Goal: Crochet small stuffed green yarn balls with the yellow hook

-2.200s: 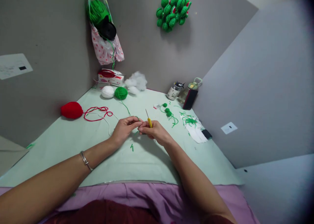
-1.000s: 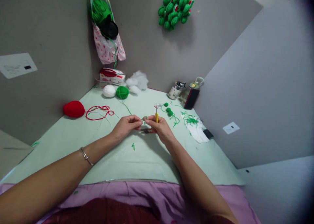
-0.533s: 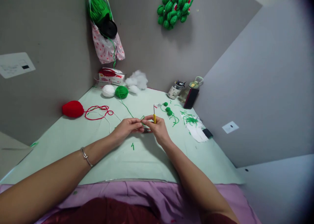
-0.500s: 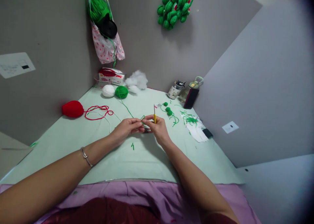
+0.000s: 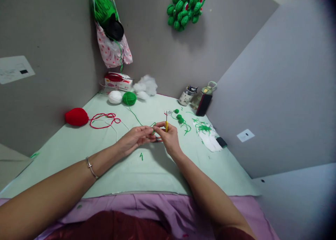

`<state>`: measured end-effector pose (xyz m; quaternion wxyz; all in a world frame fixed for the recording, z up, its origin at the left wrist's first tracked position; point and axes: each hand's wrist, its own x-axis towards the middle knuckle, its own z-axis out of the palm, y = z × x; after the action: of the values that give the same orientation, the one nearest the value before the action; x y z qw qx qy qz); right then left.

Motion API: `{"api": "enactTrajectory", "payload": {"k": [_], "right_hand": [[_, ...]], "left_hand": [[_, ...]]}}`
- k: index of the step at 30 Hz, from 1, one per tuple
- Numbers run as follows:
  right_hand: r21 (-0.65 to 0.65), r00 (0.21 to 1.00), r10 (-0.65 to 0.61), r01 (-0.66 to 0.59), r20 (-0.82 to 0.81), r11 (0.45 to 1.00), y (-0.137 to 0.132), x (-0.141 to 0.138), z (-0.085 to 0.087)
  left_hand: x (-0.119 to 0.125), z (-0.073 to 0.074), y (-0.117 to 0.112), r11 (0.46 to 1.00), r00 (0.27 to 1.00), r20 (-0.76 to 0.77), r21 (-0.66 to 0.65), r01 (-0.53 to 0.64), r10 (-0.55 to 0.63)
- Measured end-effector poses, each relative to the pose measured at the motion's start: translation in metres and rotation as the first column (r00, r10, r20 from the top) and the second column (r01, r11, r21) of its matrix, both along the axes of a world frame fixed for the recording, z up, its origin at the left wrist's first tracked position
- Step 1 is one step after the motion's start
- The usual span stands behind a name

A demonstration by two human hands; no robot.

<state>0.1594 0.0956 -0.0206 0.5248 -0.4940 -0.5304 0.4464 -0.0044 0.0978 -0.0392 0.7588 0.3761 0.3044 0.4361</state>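
Note:
Both hands meet over the middle of the table. Between thumb and fingers, my left hand (image 5: pixel 138 136) pinches green yarn (image 5: pixel 135 116) that runs back to a green yarn ball (image 5: pixel 129 98). My right hand (image 5: pixel 169 136) is closed around a crochet hook (image 5: pixel 166 125) with a yellow handle, its thin metal shaft pointing up and away. The right thumb and forefinger also pinch the green yarn at the left fingertips. Something with red and white (image 5: pixel 159 139) lies beneath the hands, mostly hidden.
Behind the hands are a white yarn ball (image 5: pixel 115 97), white stuffing (image 5: pixel 146 87) and a red yarn ball (image 5: pixel 76 117). To the right lie small green crocheted balls (image 5: pixel 180 118), yarn scraps (image 5: pixel 203 128) on white paper, and a leaning phone (image 5: pixel 204 105). Green scraps (image 5: pixel 141 156) sit nearer me.
The fingers have shifted slightly around the green yarn, and the left fingers look a little more spread. The hook stands slightly more upright. The whole view has moved a little.

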Motion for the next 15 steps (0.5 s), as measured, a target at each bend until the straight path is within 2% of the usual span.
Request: {"api": "enactTrajectory", "payload": {"k": [10,15], "right_hand": [[-0.104,0.99,0.029,-0.044,-0.139,0.994,0.005,0.003,0.002],[-0.119,0.988,0.038,-0.056,-0.153,0.991,0.01,0.008,0.0]], "left_hand": [[0.0,0.003,-0.002,1.0,0.998,-0.059,-0.029,0.008,-0.009],[0.0,0.005,-0.002,0.999,0.999,-0.05,-0.041,-0.019,0.017]]}}
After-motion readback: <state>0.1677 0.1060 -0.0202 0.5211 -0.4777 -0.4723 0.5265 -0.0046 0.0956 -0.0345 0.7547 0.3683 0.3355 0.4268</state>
